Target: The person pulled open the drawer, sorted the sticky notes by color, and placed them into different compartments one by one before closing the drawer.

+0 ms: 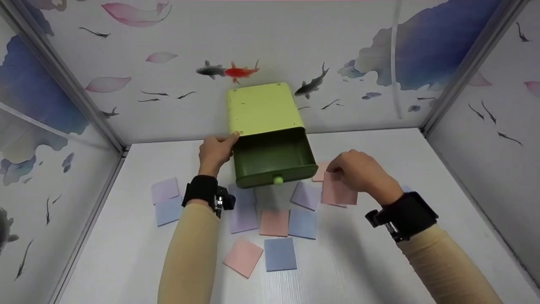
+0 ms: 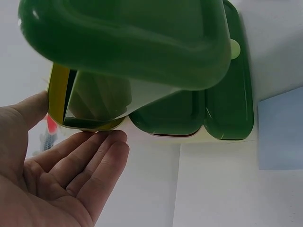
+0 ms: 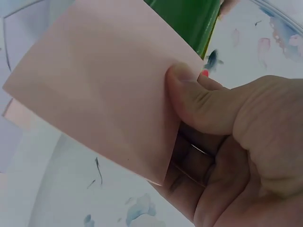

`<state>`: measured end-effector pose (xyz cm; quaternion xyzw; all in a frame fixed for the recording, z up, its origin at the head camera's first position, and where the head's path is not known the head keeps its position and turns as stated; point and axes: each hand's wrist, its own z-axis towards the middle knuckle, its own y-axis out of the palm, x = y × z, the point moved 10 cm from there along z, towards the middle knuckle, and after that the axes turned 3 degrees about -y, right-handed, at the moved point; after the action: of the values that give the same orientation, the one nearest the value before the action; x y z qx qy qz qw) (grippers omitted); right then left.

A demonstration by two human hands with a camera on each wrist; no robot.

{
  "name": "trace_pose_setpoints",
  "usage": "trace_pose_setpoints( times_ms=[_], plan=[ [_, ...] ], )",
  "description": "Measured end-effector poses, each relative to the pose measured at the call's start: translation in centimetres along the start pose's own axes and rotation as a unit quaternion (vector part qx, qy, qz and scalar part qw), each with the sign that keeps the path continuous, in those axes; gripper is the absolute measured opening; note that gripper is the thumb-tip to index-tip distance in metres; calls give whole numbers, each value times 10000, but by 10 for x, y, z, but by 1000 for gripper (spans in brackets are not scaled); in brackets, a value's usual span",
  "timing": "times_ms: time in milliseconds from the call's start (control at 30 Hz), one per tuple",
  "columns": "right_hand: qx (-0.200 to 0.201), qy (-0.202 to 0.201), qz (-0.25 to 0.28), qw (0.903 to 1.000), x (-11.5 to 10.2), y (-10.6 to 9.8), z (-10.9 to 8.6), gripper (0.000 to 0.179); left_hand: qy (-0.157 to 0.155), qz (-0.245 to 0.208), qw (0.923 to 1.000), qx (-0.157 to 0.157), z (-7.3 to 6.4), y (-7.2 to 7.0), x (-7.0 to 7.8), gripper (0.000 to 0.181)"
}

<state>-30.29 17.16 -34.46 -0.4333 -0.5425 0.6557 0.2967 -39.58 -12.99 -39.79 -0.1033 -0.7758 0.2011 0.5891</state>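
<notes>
A small chest of drawers (image 1: 265,109) has a yellow-green top and dark green drawers. Its top drawer (image 1: 275,173) is pulled out, with the green inside showing. My left hand (image 1: 216,153) grips the chest's left side by the front corner; in the left wrist view its thumb and fingers (image 2: 102,163) span that corner. To the right of the open drawer, my right hand (image 1: 360,172) pinches a thin pink sticky-note pad (image 3: 104,90) between thumb and fingers. That pad hangs above other pink pads on the table.
Blue pads (image 1: 281,254), lilac pads (image 1: 244,211) and pink pads (image 1: 244,257) lie in front of the chest. Another lilac pad (image 1: 165,191) and a blue one (image 1: 168,211) lie left of my left forearm. Printed walls (image 1: 270,42) enclose the white table (image 1: 105,236).
</notes>
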Motion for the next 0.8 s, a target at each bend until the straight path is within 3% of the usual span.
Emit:
trace_pose_setpoints(
  times_ms=[200, 500, 800],
  plan=[
    [70, -116, -80, 9999, -17, -12, 13, 35, 55, 73, 9999, 55, -2, 0, 2, 55],
    [78, -191, -42, 9998, -47, -18, 39, 24, -9, -112, 9999, -21, 0, 0, -1, 57],
    [263, -242, 234, 9991, -74, -23, 68, 24, 97, 139, 9998, 74, -2, 0, 5, 51]
  ],
)
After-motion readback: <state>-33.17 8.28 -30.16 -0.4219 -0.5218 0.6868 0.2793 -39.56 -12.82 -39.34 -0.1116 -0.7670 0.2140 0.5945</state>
